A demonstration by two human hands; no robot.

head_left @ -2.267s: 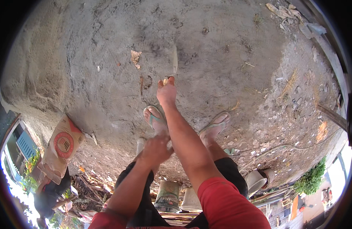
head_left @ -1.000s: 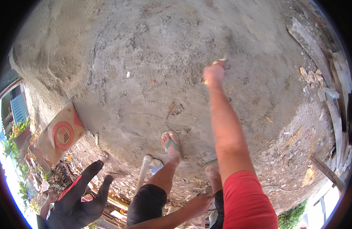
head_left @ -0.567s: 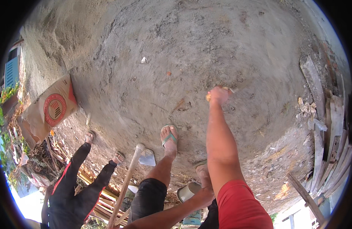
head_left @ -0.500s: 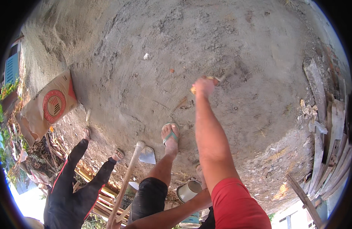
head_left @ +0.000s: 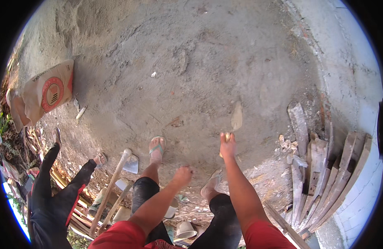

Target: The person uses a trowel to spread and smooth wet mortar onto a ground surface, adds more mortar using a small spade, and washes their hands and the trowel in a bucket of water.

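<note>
My right hand (head_left: 227,147) is closed round the handle of a trowel (head_left: 237,115), whose leaf-shaped blade points away from me over the grey sand-and-cement mix (head_left: 191,95). Blade and mix are so alike in colour that I cannot tell whether they touch. My left hand (head_left: 183,175) hangs in front of my left thigh with its fingers curled in, slightly blurred, and nothing shows in it. My feet in green flip-flops (head_left: 157,145) stand at the near side of the mix.
A brown paper cement sack (head_left: 50,89) lies at the left. Beside it stands a person in dark trousers (head_left: 63,186). A hoe (head_left: 112,186) is between us. Wooden boards (head_left: 320,174) are stacked along the pale wall (head_left: 353,91) at right. Behind my feet is a bucket (head_left: 185,229).
My right hand has come nearer to me with the trowel, its blade now plainly in sight. My left hand has risen into view. The whole view has shifted toward the right.
</note>
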